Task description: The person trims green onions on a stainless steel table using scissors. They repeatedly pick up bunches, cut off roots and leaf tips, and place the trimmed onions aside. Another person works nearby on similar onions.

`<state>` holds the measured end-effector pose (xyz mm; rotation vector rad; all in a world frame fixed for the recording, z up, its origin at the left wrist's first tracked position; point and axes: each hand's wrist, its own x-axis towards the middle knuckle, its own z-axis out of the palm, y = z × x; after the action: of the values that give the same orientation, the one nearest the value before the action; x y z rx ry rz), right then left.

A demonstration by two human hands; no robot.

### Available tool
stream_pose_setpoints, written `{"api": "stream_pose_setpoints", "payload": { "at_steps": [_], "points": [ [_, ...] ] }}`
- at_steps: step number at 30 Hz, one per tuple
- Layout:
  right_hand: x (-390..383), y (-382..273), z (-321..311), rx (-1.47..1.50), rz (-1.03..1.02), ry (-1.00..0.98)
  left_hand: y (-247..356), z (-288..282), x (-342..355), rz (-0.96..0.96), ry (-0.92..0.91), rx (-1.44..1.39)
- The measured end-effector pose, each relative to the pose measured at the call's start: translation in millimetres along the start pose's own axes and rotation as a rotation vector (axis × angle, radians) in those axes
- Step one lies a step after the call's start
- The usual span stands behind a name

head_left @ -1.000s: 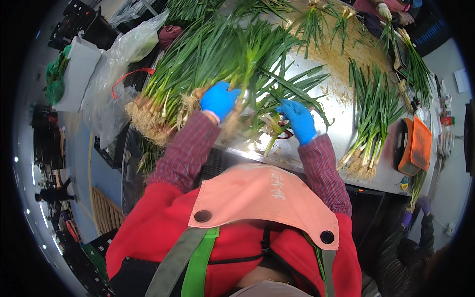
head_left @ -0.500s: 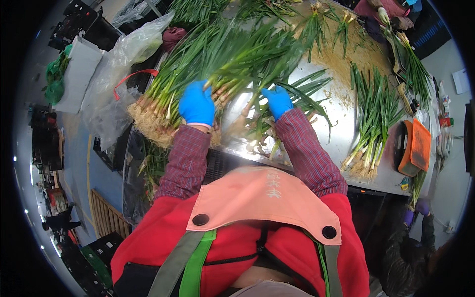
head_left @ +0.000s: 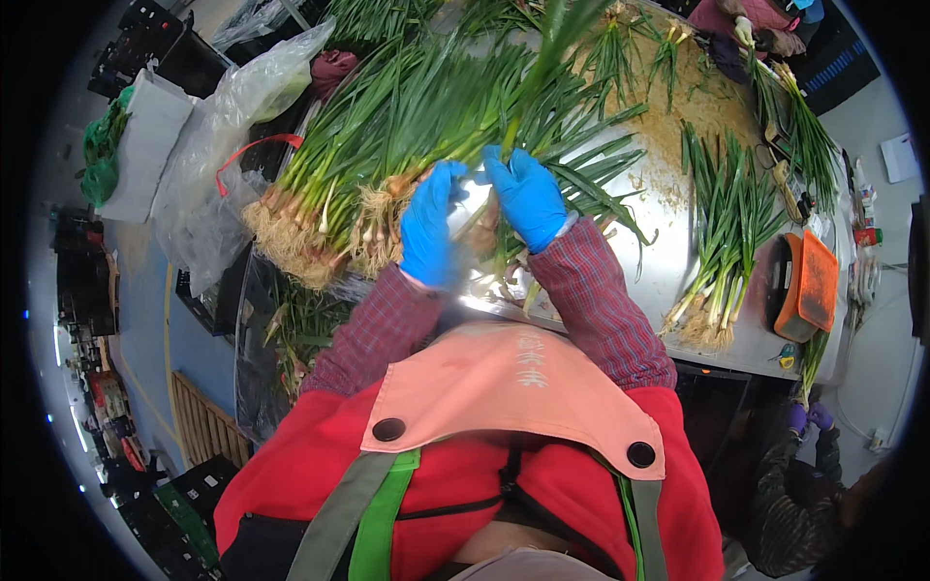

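Note:
My right hand [head_left: 528, 198], in a blue glove, is closed round a stalk of green garlic [head_left: 513, 124]. Its leaves rise up and away from me, smeared by motion. My left hand [head_left: 429, 228], gloved the same way, is just left of it, beside the roots of the pile. It is blurred, and whether its fingers hold anything does not show. A large heap of green garlic [head_left: 325, 194] lies at the left with pale bulbs and straw-coloured roots toward me. Peeled scraps [head_left: 509, 286] lie on the metal table [head_left: 620, 254] below my hands.
Another bunch of green garlic [head_left: 722, 257] lies at the right, beside an orange plastic container [head_left: 809, 284]. A clear plastic bag [head_left: 228, 145] hangs at the left edge. Soil covers the table's far part [head_left: 697, 97]. Co-workers handle stalks at far right [head_left: 744, 31] and lower right [head_left: 812, 418].
My left hand has left the heap's stalks and moved right and nearer to me. My right hand has shifted slightly left and away from me, raising a stalk whose leaves now point upward.

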<state>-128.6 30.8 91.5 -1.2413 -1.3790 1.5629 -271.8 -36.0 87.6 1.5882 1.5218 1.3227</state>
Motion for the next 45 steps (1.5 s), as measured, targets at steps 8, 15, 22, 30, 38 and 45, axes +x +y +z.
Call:
{"api": "stream_pose_setpoints", "payload": {
  "at_steps": [8,15,22,30,38,45],
  "points": [
    [-12,8,0,-0.851,-0.452,0.188,-18,11,57,-0.512,-0.061,-0.819],
    [-35,47,-9,-0.361,-0.455,0.277,-50,25,61,-0.563,0.151,-0.932],
    [-75,48,-30,-0.662,-0.768,0.387,-61,40,77,-0.594,0.28,-0.871],
    [-96,31,-80,-0.669,-0.028,0.443,-48,16,90,-0.511,0.386,-0.743],
    [-67,7,-45,-0.895,-0.609,0.294,1,37,79,-0.464,0.256,-0.75],
    [-46,17,-37,-0.782,-0.653,0.257,10,41,69,-0.465,-0.117,-0.937]
  ]
}}
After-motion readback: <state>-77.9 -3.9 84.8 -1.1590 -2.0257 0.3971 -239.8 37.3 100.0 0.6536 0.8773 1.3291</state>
